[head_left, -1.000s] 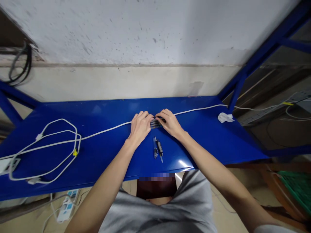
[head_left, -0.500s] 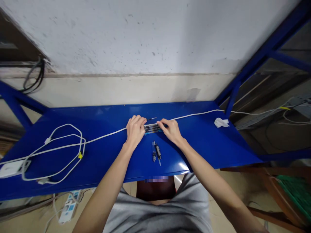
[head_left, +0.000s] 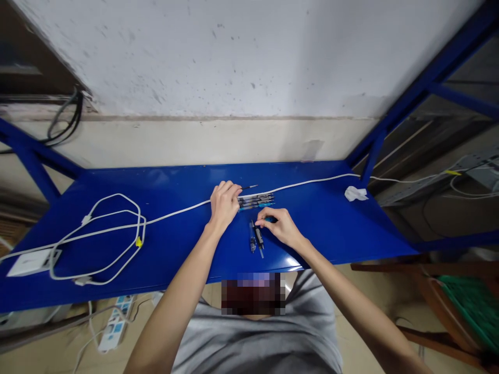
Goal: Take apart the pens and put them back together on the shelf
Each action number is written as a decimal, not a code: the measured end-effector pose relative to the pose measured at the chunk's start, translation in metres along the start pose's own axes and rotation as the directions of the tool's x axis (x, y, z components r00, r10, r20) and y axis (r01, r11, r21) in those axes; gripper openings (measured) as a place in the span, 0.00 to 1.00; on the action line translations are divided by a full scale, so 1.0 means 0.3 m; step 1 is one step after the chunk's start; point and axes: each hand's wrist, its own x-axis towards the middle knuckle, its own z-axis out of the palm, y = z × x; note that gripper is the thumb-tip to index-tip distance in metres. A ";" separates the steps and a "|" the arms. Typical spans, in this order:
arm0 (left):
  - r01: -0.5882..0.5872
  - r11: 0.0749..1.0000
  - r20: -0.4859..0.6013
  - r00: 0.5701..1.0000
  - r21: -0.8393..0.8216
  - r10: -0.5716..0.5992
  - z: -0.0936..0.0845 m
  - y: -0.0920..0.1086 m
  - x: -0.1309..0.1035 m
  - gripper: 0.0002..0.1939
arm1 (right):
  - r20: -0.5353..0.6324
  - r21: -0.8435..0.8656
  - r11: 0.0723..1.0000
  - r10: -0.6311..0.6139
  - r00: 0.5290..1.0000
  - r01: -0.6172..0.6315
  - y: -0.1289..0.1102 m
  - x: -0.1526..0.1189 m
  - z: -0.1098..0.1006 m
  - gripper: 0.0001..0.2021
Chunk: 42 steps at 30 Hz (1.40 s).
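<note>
My left hand [head_left: 225, 203] is closed on a thin dark pen refill [head_left: 248, 187], whose pale tip points right. Just below it, several pens [head_left: 257, 200] lie side by side, their left ends partly covered by that hand. My right hand [head_left: 281, 224] is in a pinch to the right of the loose pen parts. Something dark and teal shows in its curled fingers, too small to name. Under its fingertips lie a grey-and-black pen part [head_left: 259, 238] with a pointed end and a clear pen barrel [head_left: 252, 240].
A white cable [head_left: 183, 212] crosses the blue table [head_left: 323, 223] behind the pens. At left are a looped white cable [head_left: 142, 228] and a white adapter [head_left: 29, 263]. Crumpled tissue [head_left: 355, 194] lies at the right. A wall [head_left: 218, 140] stands behind.
My right hand has left the right ends of the row of pens and moved down toward the loose pen parts. My left hand stays beside the row, still with the refill.
</note>
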 end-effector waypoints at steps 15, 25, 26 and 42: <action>-0.011 1.000 0.015 1.000 -0.025 0.011 -0.011 0.011 0.003 0.12 | 0.194 -0.098 0.995 0.013 0.981 0.006 -0.086 -0.011 -0.032 0.04; -0.015 0.999 0.025 1.000 -0.029 0.016 -0.007 0.009 0.005 0.12 | 0.371 -0.237 0.968 0.012 0.929 0.083 -0.104 0.027 -0.033 0.09; -0.018 0.999 0.023 1.000 -0.031 0.018 -0.007 0.009 0.005 0.12 | 0.369 -0.245 0.966 0.014 0.929 0.083 -0.102 0.027 -0.031 0.09; -0.032 0.999 0.028 0.999 -0.041 0.033 -0.010 0.018 0.007 0.11 | 0.388 -0.324 0.941 0.039 0.921 0.097 -0.114 0.026 -0.042 0.08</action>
